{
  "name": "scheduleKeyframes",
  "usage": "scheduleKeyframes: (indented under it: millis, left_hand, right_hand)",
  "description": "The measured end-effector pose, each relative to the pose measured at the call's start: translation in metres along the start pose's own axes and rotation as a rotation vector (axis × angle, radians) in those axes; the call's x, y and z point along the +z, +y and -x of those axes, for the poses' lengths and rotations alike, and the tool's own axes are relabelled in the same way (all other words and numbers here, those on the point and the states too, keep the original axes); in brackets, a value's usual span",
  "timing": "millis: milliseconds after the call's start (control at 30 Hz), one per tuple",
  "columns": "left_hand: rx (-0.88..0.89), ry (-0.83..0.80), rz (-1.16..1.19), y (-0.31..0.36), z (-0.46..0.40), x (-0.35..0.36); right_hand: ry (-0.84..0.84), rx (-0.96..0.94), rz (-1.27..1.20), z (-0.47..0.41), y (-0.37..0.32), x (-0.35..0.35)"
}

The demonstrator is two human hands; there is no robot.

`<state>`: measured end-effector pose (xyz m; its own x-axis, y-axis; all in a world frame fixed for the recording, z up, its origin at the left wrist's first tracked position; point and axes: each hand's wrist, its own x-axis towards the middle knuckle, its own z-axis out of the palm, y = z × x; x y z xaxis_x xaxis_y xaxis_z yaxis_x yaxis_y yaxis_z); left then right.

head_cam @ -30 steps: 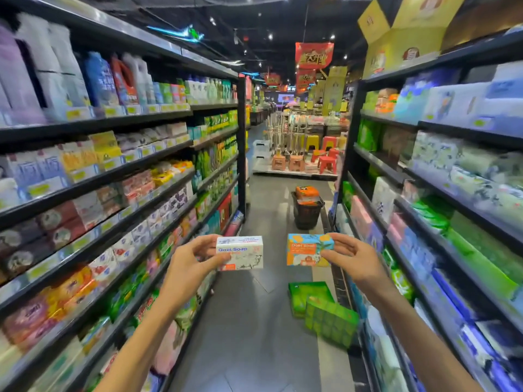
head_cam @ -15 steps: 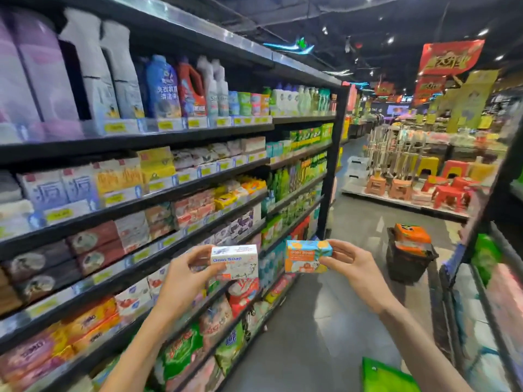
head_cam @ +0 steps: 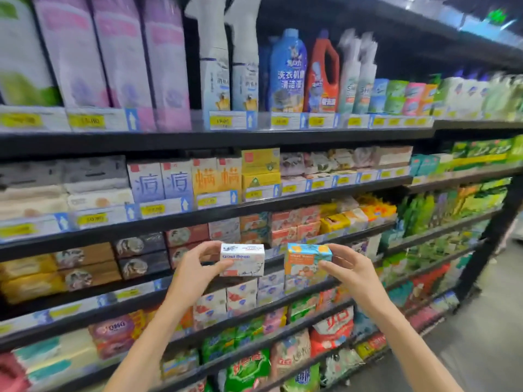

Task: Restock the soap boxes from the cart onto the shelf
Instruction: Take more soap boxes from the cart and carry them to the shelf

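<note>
The left hand (head_cam: pixel 195 274) grips a white soap box (head_cam: pixel 242 260) by its left end, thumb below and fingers on top. The right hand (head_cam: pixel 349 274) pinches an orange and blue soap box (head_cam: pixel 307 258) by its right end. Both boxes are held level, side by side with a small gap between them, in front of the front edge of the shelf (head_cam: pixel 297 195) rack, at the height of the tier stocked with boxed soaps (head_cam: pixel 294 226).
</note>
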<state>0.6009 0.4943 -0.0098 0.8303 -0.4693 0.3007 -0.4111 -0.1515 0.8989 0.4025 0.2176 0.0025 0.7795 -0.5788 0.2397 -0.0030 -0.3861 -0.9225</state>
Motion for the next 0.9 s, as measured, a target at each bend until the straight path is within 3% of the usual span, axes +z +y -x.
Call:
scheduleKeyframes:
  millis: [500,900]
  left_hand:
    - [-0.331,0.303,-0.218,-0.051,-0.077,0.023]
    - [-0.343,0.458,-0.618,-0.063,-0.084,0.070]
  right_hand:
    - [-0.220,-0.053,0.030,-0.149,0.036,0.061]
    - [-0.311,-0.044,0.007,-0.180,0.059,0.067]
